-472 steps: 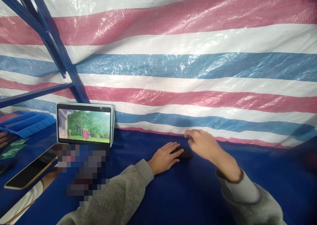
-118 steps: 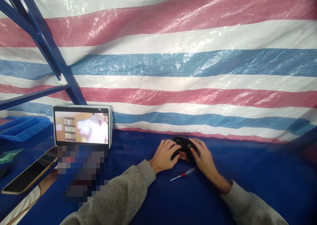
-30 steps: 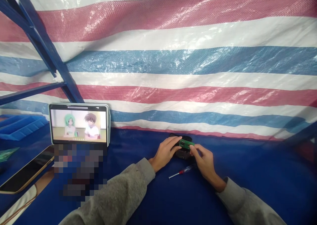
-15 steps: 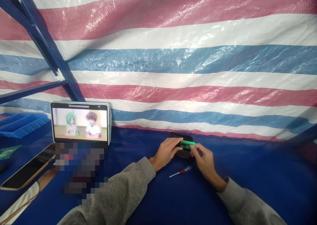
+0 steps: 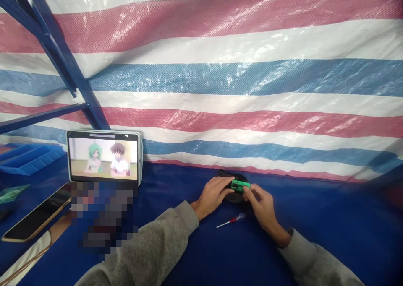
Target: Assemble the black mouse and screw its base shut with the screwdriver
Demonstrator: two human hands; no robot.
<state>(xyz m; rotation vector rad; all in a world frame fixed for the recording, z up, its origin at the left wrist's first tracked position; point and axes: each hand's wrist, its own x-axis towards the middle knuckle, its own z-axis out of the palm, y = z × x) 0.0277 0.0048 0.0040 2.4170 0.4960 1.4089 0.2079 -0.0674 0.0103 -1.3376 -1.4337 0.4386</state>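
Observation:
A small green circuit board (image 5: 241, 186) with dark parts on it is held between my hands. My left hand (image 5: 214, 195) has its fingers closed at the left end of the board. At the right end, my right hand (image 5: 260, 203) pinches it between thumb and fingers. Behind and below lies a black rounded casing (image 5: 234, 198), partly covered by my left hand and the board, so its kind is unclear. Nearer to me, a screwdriver (image 5: 232, 221) with a red and clear handle rests on the blue table, its tip pointing left.
A tablet (image 5: 103, 157) playing a cartoon stands at the left back. Beside it lies a phone (image 5: 37, 212), near another person's arm (image 5: 59, 227). Blue trays (image 5: 34, 160) sit at the far left. A striped plastic sheet (image 5: 220, 78) hangs behind the table.
The view has shifted slightly, moving everything a little right in the picture. Both hands keep their hold on the green board, which looks slightly turned.

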